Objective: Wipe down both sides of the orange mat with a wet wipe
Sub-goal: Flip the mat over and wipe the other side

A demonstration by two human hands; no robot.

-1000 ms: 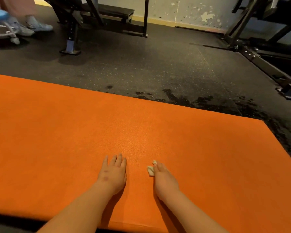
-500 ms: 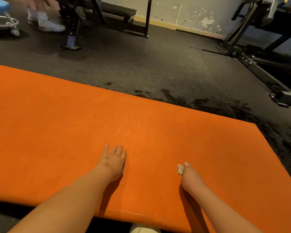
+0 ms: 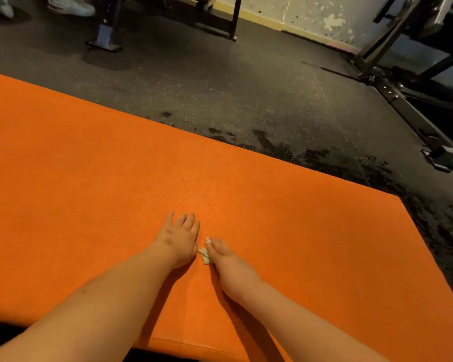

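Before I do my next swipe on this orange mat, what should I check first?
1. The wet wipe is in the grip of the right hand: ok, it peeks out at the fingertips.
2. The wipe is down on the orange mat: ok.
3. The left hand lies flat on the mat: ok.
4. Room to swipe left: not ok, the left hand sits right beside the wipe.
5. Room to swipe right: ok, bare mat lies that way.
6. Wipe wet enough, and the mat's other side done: cannot tell.
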